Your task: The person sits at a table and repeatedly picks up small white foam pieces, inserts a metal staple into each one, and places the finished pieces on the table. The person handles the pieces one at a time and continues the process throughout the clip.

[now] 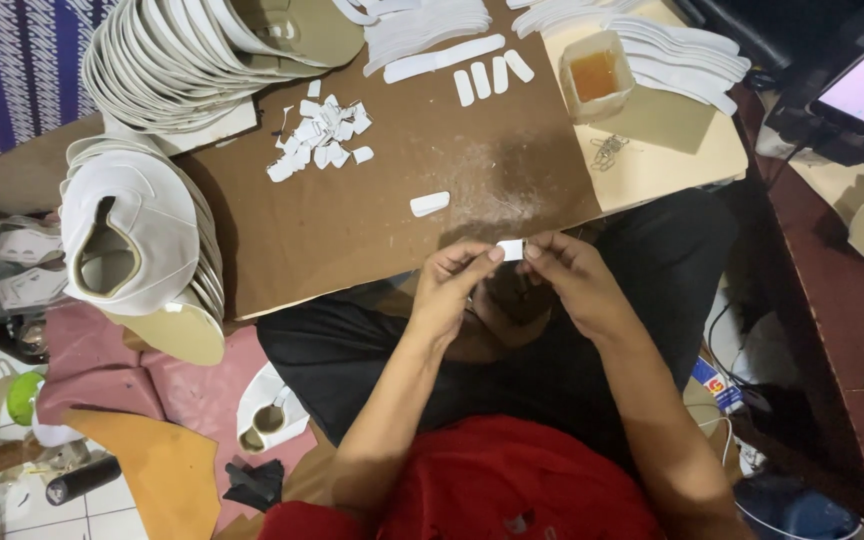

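A small white tab (510, 250), flat and roughly rectangular, is pinched between the left hand (449, 290) and the right hand (574, 280), fingertips of both closed on its ends, just off the near edge of the brown board (352, 230). One similar white strip (429, 203) lies alone on the board just beyond. Farther left sits a heap of white scraps (318, 140); four short strips (492, 78) lie in a row far off, beside one cup of amber liquid (594, 75). Stacked white cut pieces (142, 240) stand left.
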